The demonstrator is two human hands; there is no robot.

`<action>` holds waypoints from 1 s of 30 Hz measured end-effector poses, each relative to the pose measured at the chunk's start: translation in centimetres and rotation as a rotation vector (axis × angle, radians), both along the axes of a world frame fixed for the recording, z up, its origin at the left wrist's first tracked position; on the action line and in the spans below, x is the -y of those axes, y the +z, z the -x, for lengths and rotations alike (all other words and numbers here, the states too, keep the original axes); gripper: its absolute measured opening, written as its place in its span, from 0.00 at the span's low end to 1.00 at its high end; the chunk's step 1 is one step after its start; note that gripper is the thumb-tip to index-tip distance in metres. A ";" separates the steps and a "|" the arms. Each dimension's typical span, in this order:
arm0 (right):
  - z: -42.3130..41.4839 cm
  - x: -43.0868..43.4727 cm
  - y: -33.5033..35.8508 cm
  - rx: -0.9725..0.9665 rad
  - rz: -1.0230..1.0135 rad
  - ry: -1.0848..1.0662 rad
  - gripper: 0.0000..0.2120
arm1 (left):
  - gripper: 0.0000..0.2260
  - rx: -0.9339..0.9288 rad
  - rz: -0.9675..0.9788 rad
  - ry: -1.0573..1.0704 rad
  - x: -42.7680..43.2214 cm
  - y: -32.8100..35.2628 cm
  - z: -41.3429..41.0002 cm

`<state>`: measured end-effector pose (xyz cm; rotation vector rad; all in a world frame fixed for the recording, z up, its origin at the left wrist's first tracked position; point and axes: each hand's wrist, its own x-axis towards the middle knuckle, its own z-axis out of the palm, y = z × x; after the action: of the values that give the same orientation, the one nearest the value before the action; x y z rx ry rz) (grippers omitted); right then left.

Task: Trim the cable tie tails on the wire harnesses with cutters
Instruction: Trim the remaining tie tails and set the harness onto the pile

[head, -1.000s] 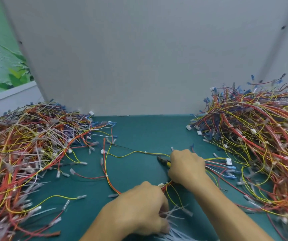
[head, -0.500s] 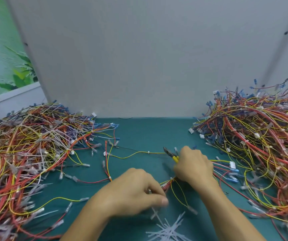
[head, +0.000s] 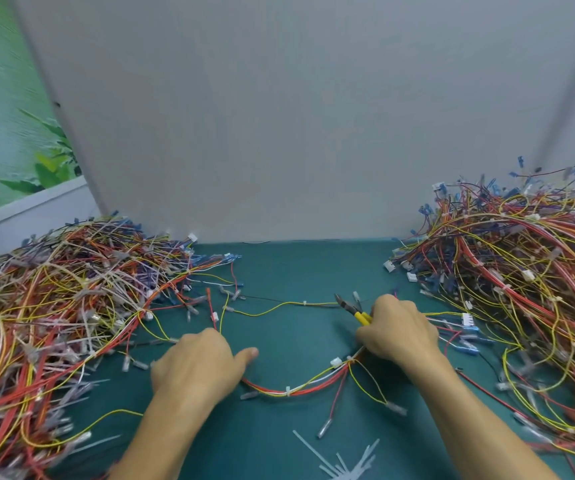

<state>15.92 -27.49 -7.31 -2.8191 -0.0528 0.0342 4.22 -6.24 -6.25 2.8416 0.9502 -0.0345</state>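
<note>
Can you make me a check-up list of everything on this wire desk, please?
Surface: teal mat, bare in the middle.
Job's things: yellow-handled cutters; one harness curving between the hands, with white ties on it.
Clutter: cut tie tails scattered at the near edge.
Grippers: right hand grips the cutters; left hand covers the harness's left end, thumb out, grip hidden.
Cables: left pile with many long white tails sticking out; right pile of red, yellow and blue wires.
Surroundings: grey board behind the mat; leaf picture at far left.
</note>
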 end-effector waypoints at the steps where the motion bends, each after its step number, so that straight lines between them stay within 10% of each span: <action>1: 0.0 0.0 0.0 0.036 0.008 -0.003 0.06 | 0.24 -0.023 -0.015 0.002 0.3 -0.1 0.0; 8: -0.1 0.2 -0.7 0.121 0.139 -0.023 0.17 | 0.11 -0.046 0.042 -0.029 0.8 -0.6 -0.4; 14: 0.1 0.2 -0.3 0.024 0.096 -0.012 0.05 | 0.12 0.173 0.191 -0.049 0.5 -0.3 -0.2; 24: -0.7 1.3 3.9 0.232 -1.196 0.017 0.13 | 0.03 0.854 0.963 -0.077 0.7 2.3 -2.0; 30: -0.1 0.4 4.5 0.122 -1.464 0.023 0.13 | 0.04 0.919 1.073 -0.081 1.5 3.8 -4.2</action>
<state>16.04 -27.86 -2.78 -1.3538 -0.0883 -0.1231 8.38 -7.76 -2.47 1.5869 0.3833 0.5259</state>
